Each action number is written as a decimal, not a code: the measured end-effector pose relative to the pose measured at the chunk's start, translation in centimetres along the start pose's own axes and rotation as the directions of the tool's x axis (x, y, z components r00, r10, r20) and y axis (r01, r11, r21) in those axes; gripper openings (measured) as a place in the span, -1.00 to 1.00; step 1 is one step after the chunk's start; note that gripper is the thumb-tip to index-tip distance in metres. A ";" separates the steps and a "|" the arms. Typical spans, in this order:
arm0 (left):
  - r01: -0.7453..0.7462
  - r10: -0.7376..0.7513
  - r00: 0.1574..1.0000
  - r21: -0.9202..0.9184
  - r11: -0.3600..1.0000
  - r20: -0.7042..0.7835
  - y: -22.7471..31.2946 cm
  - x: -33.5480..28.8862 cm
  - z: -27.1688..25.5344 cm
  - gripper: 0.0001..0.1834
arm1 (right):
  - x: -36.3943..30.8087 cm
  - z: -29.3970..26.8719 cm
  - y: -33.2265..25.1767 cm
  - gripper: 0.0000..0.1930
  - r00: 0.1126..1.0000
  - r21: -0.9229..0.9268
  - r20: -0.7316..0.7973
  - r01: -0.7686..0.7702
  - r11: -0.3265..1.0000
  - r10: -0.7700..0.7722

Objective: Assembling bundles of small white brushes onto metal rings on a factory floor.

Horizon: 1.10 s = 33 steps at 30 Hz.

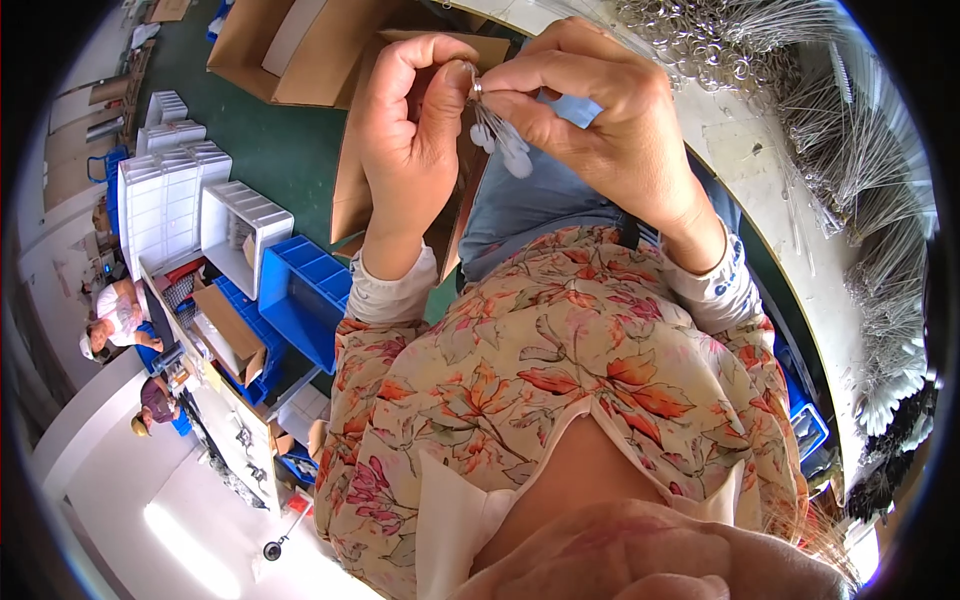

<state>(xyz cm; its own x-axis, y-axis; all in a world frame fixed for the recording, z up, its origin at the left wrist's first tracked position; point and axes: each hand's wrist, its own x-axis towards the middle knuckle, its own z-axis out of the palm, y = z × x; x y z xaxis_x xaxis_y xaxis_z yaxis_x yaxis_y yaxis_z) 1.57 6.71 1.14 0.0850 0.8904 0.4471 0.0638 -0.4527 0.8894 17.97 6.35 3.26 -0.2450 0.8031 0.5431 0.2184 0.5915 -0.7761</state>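
My left hand (412, 140) pinches a small silvery metal ring (474, 84) between thumb and curled forefinger. From the other side, my right hand (600, 120) grips the same ring with thumb and forefinger, at the top of a bunch of thin stems. Those stems hang below as a bunch of small white-tipped pieces (508, 150), apparently little wire brushes; blur hides their exact form. Both hands are raised in front of my body, close together. Fingers partly cover the ring, so whether it is open or closed does not show.
On the right, a pale worktable (790, 190) carries loose metal rings (690, 45) and heaps of thin wire brushes (860, 160). Cardboard boxes (320, 50) stand beyond my left hand. White crates (170, 190) and blue crates (305, 295) are farther left. Two people (120, 315) work at another table.
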 end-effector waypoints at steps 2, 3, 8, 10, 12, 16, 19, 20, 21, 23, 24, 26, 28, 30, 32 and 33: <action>-0.038 0.032 0.999 0.147 0.988 0.040 -0.1 0.1 -0.4 -0.88 | 0.1 0.1 0.2 -0.86 1.000 0.007 -0.002 0.012 1.000 -0.012; -0.037 0.031 0.999 0.146 0.989 0.041 -0.1 0.1 -0.5 -0.88 | 0.1 0.1 0.3 -0.87 1.000 0.011 -0.004 0.024 1.000 -0.024; -0.331 0.287 0.944 0.488 0.807 0.165 -0.8 0.6 -1.4 -0.88 | 0.2 0.2 0.3 -0.89 1.000 -0.119 0.006 0.028 0.993 -0.027; -0.376 0.316 0.927 0.545 0.750 0.204 0.5 0.3 -1.2 -0.88 | 0.0 0.5 0.6 -0.90 0.999 -0.123 0.004 -0.043 0.992 0.044; -0.419 0.343 0.907 0.598 0.683 0.243 1.0 0.1 -1.0 -0.87 | 0.1 0.8 1.0 -0.90 0.981 0.009 -0.024 -0.193 0.981 0.193; -0.542 0.453 0.835 0.608 0.580 0.312 1.4 -0.1 -1.2 -0.85 | 0.2 1.7 3.6 -0.82 0.855 0.702 0.210 -0.469 0.536 0.474; -0.300 0.256 0.954 0.589 0.750 0.159 1.4 -0.6 -1.2 -0.85 | 0.3 1.9 4.7 -0.82 0.827 0.817 0.366 -0.505 0.277 0.428; -0.200 0.182 0.979 0.581 0.789 0.089 1.0 -0.8 -1.3 -0.86 | 0.4 2.2 4.5 -0.85 0.841 0.814 0.313 -0.477 0.331 0.441; -0.191 0.201 0.979 0.455 0.870 0.027 0.4 -0.5 -1.2 -0.87 | 0.6 2.4 4.0 -0.88 0.855 0.808 0.263 -0.449 0.382 0.448; 0.023 -0.013 0.999 0.203 0.979 -0.053 1.0 -0.6 -1.6 -0.87 | 0.5 2.8 3.2 -0.90 0.943 0.649 0.091 -0.300 0.700 0.320; 0.234 -0.240 0.968 -0.078 0.969 -0.072 1.4 -0.7 -1.7 -0.87 | 0.3 2.9 2.8 -0.88 0.991 0.393 -0.030 -0.107 0.913 0.129; 0.256 -0.276 0.959 -0.213 0.943 -0.070 1.0 -0.4 -2.1 -0.86 | 0.4 2.4 1.6 -0.93 0.996 0.255 -0.084 -0.005 0.967 0.027; 0.302 -0.348 0.937 -0.424 0.854 -0.033 1.0 -0.1 -2.3 -0.85 | 0.4 2.1 0.2 -0.91 0.998 -0.110 -0.023 -0.053 0.993 0.050; 0.315 -0.364 0.931 -0.433 0.845 -0.032 1.3 -0.1 -2.1 -0.84 | 0.0 2.3 0.6 -0.83 0.996 -0.102 0.046 -0.068 0.992 0.073; 0.310 -0.351 0.936 -0.416 0.855 -0.024 1.5 0.1 -1.9 -0.84 | -0.3 2.9 1.4 -0.89 0.996 0.060 -0.040 -0.075 0.995 0.078; 0.310 -0.351 0.936 -0.416 0.855 -0.024 1.7 0.1 -2.2 -0.84 | -0.4 2.8 1.7 -0.89 0.996 0.060 -0.040 -0.075 0.995 0.078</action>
<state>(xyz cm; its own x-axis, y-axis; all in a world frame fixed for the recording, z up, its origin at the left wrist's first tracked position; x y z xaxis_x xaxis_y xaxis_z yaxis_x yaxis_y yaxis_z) -0.55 6.12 2.87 0.0331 0.9935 0.1085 -0.3324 -0.0915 0.9387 15.77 6.88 0.79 -0.1891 0.8488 0.4938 0.1792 0.5242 -0.8325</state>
